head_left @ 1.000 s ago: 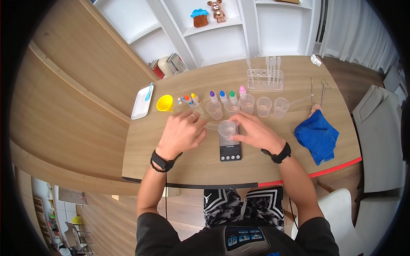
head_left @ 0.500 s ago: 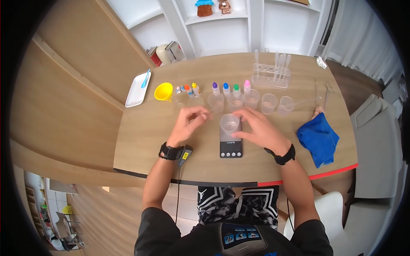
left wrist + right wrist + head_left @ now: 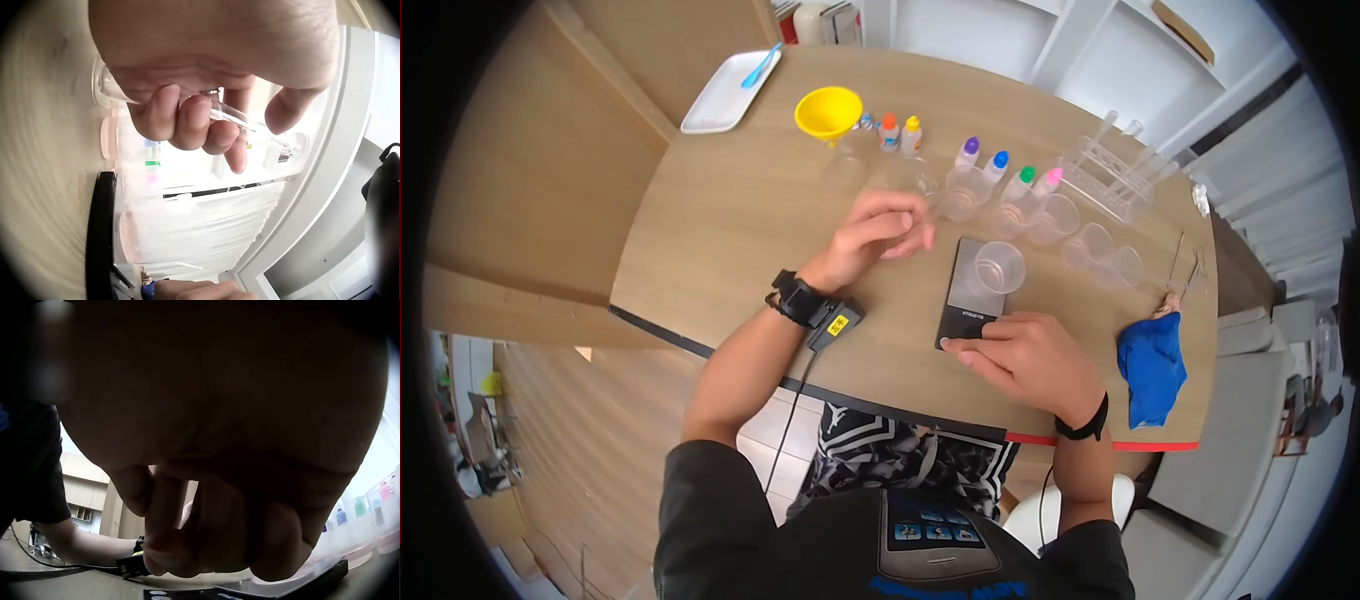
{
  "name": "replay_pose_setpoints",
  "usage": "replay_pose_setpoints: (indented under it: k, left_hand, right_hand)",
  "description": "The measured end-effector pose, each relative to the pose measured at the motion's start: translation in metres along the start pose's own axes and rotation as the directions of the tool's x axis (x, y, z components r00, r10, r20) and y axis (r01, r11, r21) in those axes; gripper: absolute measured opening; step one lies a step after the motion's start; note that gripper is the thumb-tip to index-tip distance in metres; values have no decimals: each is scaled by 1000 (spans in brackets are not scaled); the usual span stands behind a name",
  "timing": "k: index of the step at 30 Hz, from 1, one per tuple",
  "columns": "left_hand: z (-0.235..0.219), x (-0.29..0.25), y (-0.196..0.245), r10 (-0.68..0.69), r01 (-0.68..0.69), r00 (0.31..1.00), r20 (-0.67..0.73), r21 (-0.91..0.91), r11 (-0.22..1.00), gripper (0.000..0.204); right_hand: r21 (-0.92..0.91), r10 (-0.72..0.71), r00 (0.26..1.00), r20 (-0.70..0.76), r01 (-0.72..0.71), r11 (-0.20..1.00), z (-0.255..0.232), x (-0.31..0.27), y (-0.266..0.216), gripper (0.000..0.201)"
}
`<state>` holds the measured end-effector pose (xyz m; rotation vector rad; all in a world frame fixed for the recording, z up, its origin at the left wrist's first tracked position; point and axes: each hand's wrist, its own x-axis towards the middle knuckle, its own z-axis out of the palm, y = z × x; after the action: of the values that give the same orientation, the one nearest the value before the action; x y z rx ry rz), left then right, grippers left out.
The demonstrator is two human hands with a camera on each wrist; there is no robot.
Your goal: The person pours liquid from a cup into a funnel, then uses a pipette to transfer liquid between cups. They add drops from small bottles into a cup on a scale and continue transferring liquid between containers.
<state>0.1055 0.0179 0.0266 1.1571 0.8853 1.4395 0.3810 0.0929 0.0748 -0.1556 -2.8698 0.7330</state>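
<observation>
My left hand is raised over the table, left of the digital scale. Its fingers curl round a clear, thin pipette, seen across the fingers in the left wrist view; the head view hides most of it. A clear plastic cup stands upright on the scale's silver plate. At the scale's near end is my right hand, with a fingertip touching the button row and nothing held. Its other fingers bend downward in the right wrist view.
Behind the scale stand several clear cups and dropper bottles with coloured caps. A yellow funnel and white tray lie at the far left. On the right are a tube rack and a blue cloth.
My right hand has left the cup and come down to the scale's buttons. My left hand has turned, its fingers curling inward. The head view has tilted.
</observation>
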Motion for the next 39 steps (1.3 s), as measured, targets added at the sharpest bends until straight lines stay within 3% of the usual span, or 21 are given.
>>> replay_pose_setpoints:
  k: [6,9,15,27,39]
  left_hand:
    - [-4,2,-8,-4,4,1000,-10,-24,1000,38]
    - [-4,3,-7,-15,15,1000,7,-17,1000,37]
    - [-4,4,-9,-42,42,999,22,-13,999,38]
    - [-5,5,-7,-82,83,993,88,1,997,38]
    - [-8,2,-9,-111,115,986,122,-25,993,43]
  right_hand:
    - [-73,54,989,140,-44,996,7,4,-2,19]
    - [-12,34,994,101,-33,999,5,8,-3,21]
    - [246,217,971,-101,-187,951,-4,-4,15,28]
    - [141,225,974,-21,-220,965,-12,-4,27,37]
    - [193,189,980,-58,-175,966,-5,-6,28,12]
